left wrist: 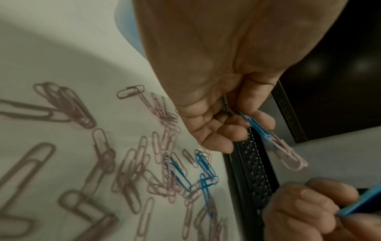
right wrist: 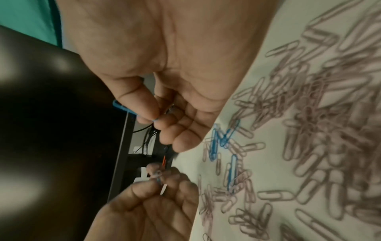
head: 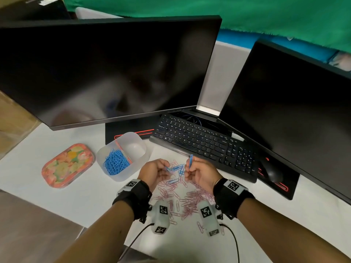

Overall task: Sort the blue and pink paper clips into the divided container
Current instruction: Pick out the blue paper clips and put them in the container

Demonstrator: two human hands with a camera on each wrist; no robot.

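Note:
My right hand point(head: 191, 172) pinches a blue paper clip point(head: 191, 160) upright between thumb and fingers; the same clip point(right wrist: 121, 107) shows in the right wrist view. My left hand point(head: 161, 170) pinches a blue clip point(left wrist: 257, 125) with a pink clip point(left wrist: 288, 153) hooked on its end. Both hands hover above the pile of pink clips point(head: 188, 200), where a few blue clips point(head: 177, 168) lie between them. The translucent divided container point(head: 141, 160) stands to the left: its near compartment holds many blue clips point(head: 115, 162), and its far compartment point(head: 134, 147) looks empty.
A floral lid point(head: 67, 165) lies left of the container. A black keyboard point(head: 205, 145) sits just beyond the hands, with a mouse point(head: 271, 171) to its right and two dark monitors point(head: 106, 69) behind. Pink clips spread toward the desk's near edge.

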